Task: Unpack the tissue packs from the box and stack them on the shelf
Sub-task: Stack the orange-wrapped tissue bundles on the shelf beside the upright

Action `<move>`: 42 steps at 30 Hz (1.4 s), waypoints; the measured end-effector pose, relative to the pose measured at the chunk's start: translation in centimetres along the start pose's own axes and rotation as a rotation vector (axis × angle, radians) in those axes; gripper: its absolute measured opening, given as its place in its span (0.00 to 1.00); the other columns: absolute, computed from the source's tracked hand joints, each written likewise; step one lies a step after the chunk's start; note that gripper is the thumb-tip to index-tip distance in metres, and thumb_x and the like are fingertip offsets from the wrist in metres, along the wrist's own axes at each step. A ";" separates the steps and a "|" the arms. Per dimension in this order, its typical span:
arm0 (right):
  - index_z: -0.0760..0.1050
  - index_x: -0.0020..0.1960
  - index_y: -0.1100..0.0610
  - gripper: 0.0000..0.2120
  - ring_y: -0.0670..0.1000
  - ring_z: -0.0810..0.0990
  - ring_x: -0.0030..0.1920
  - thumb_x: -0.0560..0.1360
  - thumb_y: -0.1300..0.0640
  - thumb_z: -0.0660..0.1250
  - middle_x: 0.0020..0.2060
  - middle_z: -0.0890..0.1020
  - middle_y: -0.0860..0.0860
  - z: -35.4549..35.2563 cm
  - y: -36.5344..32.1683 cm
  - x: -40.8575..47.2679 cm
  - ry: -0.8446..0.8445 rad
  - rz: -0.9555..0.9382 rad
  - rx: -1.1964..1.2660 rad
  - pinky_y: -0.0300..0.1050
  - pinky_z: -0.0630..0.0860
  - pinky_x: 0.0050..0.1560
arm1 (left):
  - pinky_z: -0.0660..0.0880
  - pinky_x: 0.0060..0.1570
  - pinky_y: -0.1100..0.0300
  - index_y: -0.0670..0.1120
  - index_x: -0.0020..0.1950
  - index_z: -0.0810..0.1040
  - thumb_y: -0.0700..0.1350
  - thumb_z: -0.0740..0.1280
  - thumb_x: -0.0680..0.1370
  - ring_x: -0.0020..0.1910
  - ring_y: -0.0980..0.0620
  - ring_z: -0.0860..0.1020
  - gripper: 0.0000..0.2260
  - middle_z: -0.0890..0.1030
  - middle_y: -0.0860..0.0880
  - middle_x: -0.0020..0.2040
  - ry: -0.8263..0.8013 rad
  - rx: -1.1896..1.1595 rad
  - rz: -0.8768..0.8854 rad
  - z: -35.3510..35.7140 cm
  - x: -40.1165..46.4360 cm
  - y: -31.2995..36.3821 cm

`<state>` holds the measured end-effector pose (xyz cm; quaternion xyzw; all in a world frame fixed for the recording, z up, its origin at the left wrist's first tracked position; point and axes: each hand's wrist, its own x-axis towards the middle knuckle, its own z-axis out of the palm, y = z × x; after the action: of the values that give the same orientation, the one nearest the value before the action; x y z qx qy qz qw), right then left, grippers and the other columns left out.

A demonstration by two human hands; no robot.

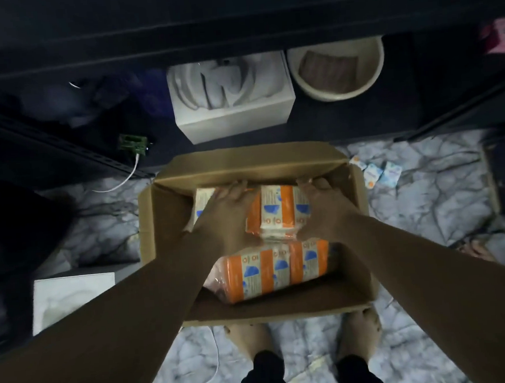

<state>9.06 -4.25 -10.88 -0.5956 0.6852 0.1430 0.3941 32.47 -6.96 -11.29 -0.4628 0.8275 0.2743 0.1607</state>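
An open cardboard box (164, 227) stands on the marble-patterned floor in front of a dark shelf (345, 119). Inside lie orange-and-cream tissue packs. My left hand (228, 205) and my right hand (321, 204) reach into the box and clasp the far tissue pack (279, 210) from both sides, fingers curled over its far edge. A second wrapped bundle of tissue packs (274, 270) lies nearer to me in the box. Another cream pack (202, 202) shows at the back left, partly hidden under my left hand.
On the low shelf stand a white box with moulded packing (234, 117) and a round cream tub (338, 65). A green circuit board with a white cable (133, 144) lies left. Small sachets (375, 173) litter the floor right. A white box (73, 296) sits at left. My bare feet (357, 333) stand behind the box.
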 end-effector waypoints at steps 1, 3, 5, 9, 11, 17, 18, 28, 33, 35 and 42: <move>0.50 0.84 0.46 0.62 0.61 0.65 0.76 0.61 0.43 0.85 0.77 0.61 0.51 0.4 0.1 0.1 0.025 -0.012 0.004 0.58 0.68 0.75 | 0.48 0.80 0.48 0.53 0.85 0.50 0.67 0.75 0.69 0.83 0.46 0.53 0.53 0.54 0.48 0.85 0.004 0.029 -0.013 0.2 0.2 0.0; 0.57 0.81 0.43 0.55 0.59 0.66 0.73 0.63 0.45 0.84 0.75 0.63 0.49 0.7 0.1 -0.3 0.090 -0.074 -0.007 0.56 0.70 0.73 | 0.52 0.78 0.46 0.53 0.85 0.48 0.71 0.74 0.67 0.79 0.46 0.59 0.56 0.61 0.49 0.81 0.039 0.088 -0.027 0.5 0.1 0.2; 0.59 0.80 0.40 0.51 0.58 0.66 0.72 0.63 0.43 0.82 0.74 0.63 0.47 0.9 0.4 -1.1 0.136 -0.131 -0.016 0.54 0.71 0.70 | 0.54 0.78 0.45 0.53 0.84 0.52 0.73 0.72 0.64 0.73 0.46 0.65 0.56 0.67 0.49 0.74 0.078 0.130 -0.012 0.8 -0.1 0.5; 0.59 0.81 0.40 0.48 0.60 0.63 0.74 0.66 0.43 0.79 0.76 0.62 0.48 1.2 0.4 -2.9 0.169 -0.194 0.034 0.55 0.70 0.72 | 0.53 0.81 0.48 0.49 0.78 0.63 0.64 0.77 0.65 0.73 0.47 0.67 0.47 0.70 0.48 0.74 0.047 0.051 0.021 0.8 -0.1 0.7; 0.63 0.79 0.42 0.44 0.59 0.64 0.73 0.68 0.44 0.78 0.75 0.64 0.47 1.2 0.3 -3.5 0.219 -0.224 0.049 0.54 0.69 0.73 | 0.58 0.77 0.51 0.49 0.80 0.60 0.64 0.78 0.64 0.72 0.47 0.68 0.50 0.70 0.49 0.73 0.028 0.049 0.005 0.3 -0.1 0.7; 0.72 0.74 0.48 0.36 0.51 0.67 0.68 0.70 0.42 0.78 0.71 0.69 0.45 0.4 -0.4 -4.3 0.314 -0.367 0.050 0.48 0.71 0.67 | 0.65 0.73 0.49 0.53 0.77 0.60 0.64 0.79 0.60 0.67 0.47 0.68 0.51 0.68 0.50 0.67 -0.035 0.027 -0.061 -0.3 -0.4 0.4; 0.73 0.74 0.49 0.35 0.49 0.67 0.67 0.70 0.43 0.79 0.71 0.69 0.45 0.3 -0.5 -4.3 0.315 -0.384 0.055 0.47 0.70 0.68 | 0.67 0.72 0.47 0.53 0.75 0.61 0.64 0.79 0.59 0.66 0.47 0.70 0.49 0.70 0.50 0.67 -0.047 0.017 -0.072 -0.3 -0.4 0.3; 0.65 0.76 0.47 0.44 0.44 0.68 0.69 0.66 0.44 0.83 0.70 0.68 0.45 0.8 -0.5 -6.7 0.382 -0.181 0.371 0.44 0.70 0.67 | 0.70 0.65 0.47 0.53 0.76 0.65 0.69 0.74 0.56 0.64 0.46 0.71 0.51 0.74 0.50 0.64 0.143 -0.179 -0.164 -2.5 -3.5 -0.8; 0.64 0.76 0.47 0.48 0.48 0.73 0.68 0.64 0.32 0.78 0.69 0.72 0.46 2.7 0.0 -8.4 0.335 -0.047 0.489 0.50 0.77 0.63 | 0.71 0.60 0.53 0.57 0.71 0.71 0.68 0.76 0.55 0.63 0.48 0.71 0.46 0.76 0.52 0.63 0.216 -0.400 -0.257 -4.7 -6.0 -0.2; 0.68 0.74 0.49 0.45 0.51 0.74 0.68 0.64 0.29 0.76 0.69 0.74 0.48 3.1 0.0 -8.4 0.247 -0.022 0.430 0.54 0.77 0.64 | 0.75 0.59 0.53 0.59 0.66 0.75 0.68 0.78 0.56 0.60 0.51 0.77 0.40 0.80 0.54 0.60 0.181 -0.517 -0.382 -4.8 -7.2 -0.2; 0.71 0.76 0.49 0.44 0.54 0.71 0.71 0.67 0.29 0.75 0.71 0.74 0.49 5.3 -1.9 -5.0 -0.015 -0.315 0.059 0.51 0.71 0.69 | 0.84 0.52 0.48 0.57 0.59 0.82 0.66 0.80 0.60 0.46 0.56 0.87 0.30 0.87 0.58 0.49 0.244 -1.051 -0.688 0.0 -10.8 -1.2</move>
<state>12.66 2.33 -10.25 -0.6828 0.5845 0.0638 0.4338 39.13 -0.16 -6.08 -0.7468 0.3993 0.5215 -0.1039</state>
